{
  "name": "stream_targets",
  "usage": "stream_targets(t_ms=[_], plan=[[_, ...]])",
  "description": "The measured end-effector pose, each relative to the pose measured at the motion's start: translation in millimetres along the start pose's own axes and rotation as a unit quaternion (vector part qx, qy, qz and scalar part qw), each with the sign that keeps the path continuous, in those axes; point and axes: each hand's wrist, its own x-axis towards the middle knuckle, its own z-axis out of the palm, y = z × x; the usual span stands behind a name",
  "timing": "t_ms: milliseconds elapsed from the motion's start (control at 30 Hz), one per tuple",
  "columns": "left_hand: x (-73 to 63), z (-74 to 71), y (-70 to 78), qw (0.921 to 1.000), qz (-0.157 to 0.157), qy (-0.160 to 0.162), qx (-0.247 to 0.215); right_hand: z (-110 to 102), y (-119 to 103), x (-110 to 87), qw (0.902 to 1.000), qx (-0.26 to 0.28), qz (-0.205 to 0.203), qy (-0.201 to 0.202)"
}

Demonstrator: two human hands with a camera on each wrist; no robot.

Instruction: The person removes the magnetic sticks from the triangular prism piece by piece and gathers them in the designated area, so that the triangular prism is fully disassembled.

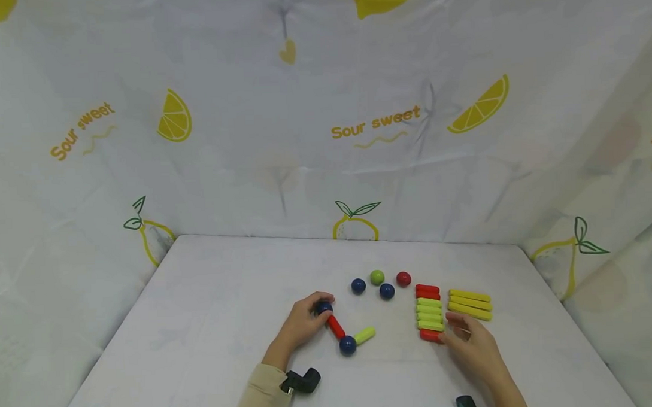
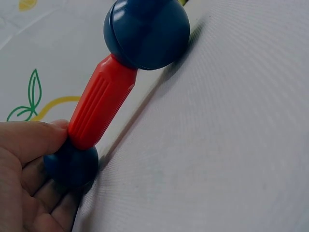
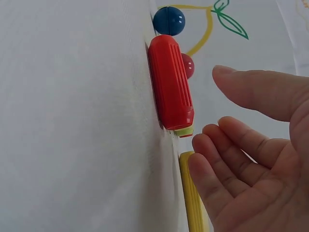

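My left hand [image 1: 302, 318] grips a dark blue ball [image 2: 72, 166] at one end of a joined piece, thumb and fingers around it. From that ball a red rod [image 2: 102, 102] runs to a second blue ball [image 1: 348, 345], which carries a short yellow-green rod [image 1: 365, 335]. My right hand [image 1: 473, 345] is beside the near end of a column of short rods, closest to a red rod [image 3: 170, 82]. In the right wrist view its thumb and fingers are spread apart with nothing between them.
Several yellow-green rods [image 1: 429, 310] and more red rods [image 1: 427, 288] lie stacked in the column. Longer yellow rods [image 1: 470, 304] lie right of it. Behind are blue balls [image 1: 386, 291], a green ball [image 1: 377, 277] and a red ball [image 1: 403, 278] on the white table [image 1: 212, 327].
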Motion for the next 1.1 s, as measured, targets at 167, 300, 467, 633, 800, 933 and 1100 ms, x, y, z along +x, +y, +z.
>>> stream_targets(t_ms=[167, 300, 467, 633, 800, 933, 1100], plan=[[0.4, -0.3, 0.7, 1.0000, -0.003, 0.000, -0.002, -2.4, -7.3, -2.7, 0.9997, 0.014, -0.021, 0.004], [0.3, 0.3, 0.9, 1.0000, -0.003, -0.002, 0.002, -2.2, -13.2, -3.8, 0.9982, 0.026, -0.053, 0.013], [0.3, 0.6, 0.9, 1.0000, 0.000, 0.001, 0.010, 1.1, -25.1, -2.5, 0.9951, 0.062, -0.075, -0.017], [0.0, 0.7, 0.5, 0.9999, -0.001, 0.005, 0.012, 11.2, -41.3, 2.8, 0.9851, 0.126, -0.076, -0.089], [-0.9, 1.5, 0.3, 0.9999, -0.009, 0.000, 0.010, 28.5, -52.5, 7.3, 0.9771, 0.139, -0.091, -0.133], [-0.8, 1.6, 0.2, 0.9999, -0.013, -0.002, 0.002, 43.9, -57.7, 13.7, 0.9681, 0.143, -0.114, -0.171], [0.6, 1.1, 0.1, 1.0000, -0.003, 0.001, 0.009, 61.2, -60.9, 22.9, 0.9492, 0.151, -0.154, -0.229]])
